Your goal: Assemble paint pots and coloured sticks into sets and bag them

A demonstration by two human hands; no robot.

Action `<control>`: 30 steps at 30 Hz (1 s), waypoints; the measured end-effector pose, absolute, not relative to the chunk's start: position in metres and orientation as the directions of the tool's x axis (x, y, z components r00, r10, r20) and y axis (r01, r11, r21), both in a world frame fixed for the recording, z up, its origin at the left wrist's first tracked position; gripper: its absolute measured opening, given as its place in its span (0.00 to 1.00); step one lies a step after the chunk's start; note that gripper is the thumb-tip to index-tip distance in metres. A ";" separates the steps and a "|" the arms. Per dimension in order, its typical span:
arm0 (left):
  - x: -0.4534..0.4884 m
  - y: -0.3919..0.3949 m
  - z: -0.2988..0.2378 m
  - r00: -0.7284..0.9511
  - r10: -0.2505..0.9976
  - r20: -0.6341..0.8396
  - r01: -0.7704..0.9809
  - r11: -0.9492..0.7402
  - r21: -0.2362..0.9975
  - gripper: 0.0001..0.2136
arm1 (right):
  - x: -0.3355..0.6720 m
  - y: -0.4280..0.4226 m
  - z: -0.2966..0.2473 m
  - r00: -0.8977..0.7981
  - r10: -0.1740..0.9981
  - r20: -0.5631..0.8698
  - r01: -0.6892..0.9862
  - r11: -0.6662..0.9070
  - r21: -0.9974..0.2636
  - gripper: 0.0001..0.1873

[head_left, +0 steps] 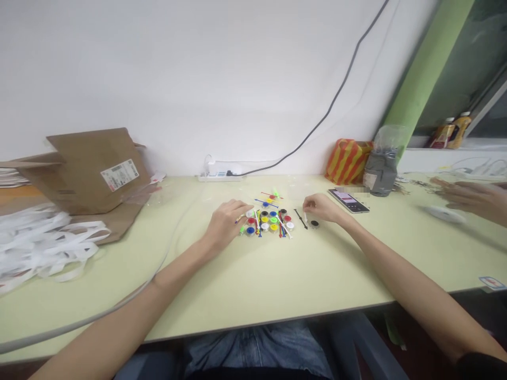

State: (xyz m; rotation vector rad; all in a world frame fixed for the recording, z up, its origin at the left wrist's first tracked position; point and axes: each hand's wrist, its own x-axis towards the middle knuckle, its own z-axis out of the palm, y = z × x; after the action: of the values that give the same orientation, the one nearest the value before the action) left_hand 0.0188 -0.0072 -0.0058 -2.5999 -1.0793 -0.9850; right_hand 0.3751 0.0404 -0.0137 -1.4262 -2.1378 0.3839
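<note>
Small round discs (265, 226) with coloured centres sit in tight rows on the table, with thin coloured arrow-shaped sticks (282, 227) lying over and between them. At the left edge of this group is my left hand (226, 226), its fingers bent together by a white disc (249, 213); small coloured bits show under the fingers, too small to make out. My right hand (321, 207) pinches a small white stick (305, 216) right of the group. Below it lies a disc with a black centre (314, 224), and beside that a black arrow stick (300, 218).
A phone (349, 200) lies beyond my right hand, near a striped bag (347, 161) and a grey bag (380, 171). Another person's hands (475, 196) work at far right. Left are a cardboard box (91, 174), white straps (47, 248) and a cable (119, 305). A power strip (219, 178) stands by the wall.
</note>
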 end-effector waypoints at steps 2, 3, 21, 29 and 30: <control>0.019 -0.007 -0.007 0.504 0.595 0.626 0.694 -0.710 0.117 0.11 | 0.368 0.036 -0.006 -0.192 0.860 0.473 0.732 0.447 -0.514 0.06; 0.020 -0.007 -0.007 0.497 0.605 0.622 0.699 -0.704 0.125 0.10 | 0.362 0.032 -0.001 -0.125 0.805 0.580 0.707 0.482 -0.518 0.06; 0.033 -0.026 -0.001 0.533 0.649 0.543 0.658 -0.722 0.216 0.09 | 0.227 -0.028 -0.005 -0.193 0.747 0.637 0.225 0.665 -0.712 0.12; 0.037 -0.028 -0.005 0.482 0.670 0.564 0.554 -0.732 0.396 0.08 | 0.224 -0.033 -0.008 -0.136 0.762 0.633 0.186 0.647 -0.739 0.12; 0.037 -0.029 -0.005 0.479 0.672 0.564 0.537 -0.733 0.417 0.09 | 0.224 -0.033 -0.008 -0.135 0.765 0.630 0.186 0.644 -0.742 0.12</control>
State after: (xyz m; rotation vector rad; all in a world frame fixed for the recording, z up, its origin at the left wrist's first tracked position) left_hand 0.0371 -0.0287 -0.0046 -2.8556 -1.1807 -1.2288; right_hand 0.2241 -0.0332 -0.0076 -0.7890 -1.6666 0.6011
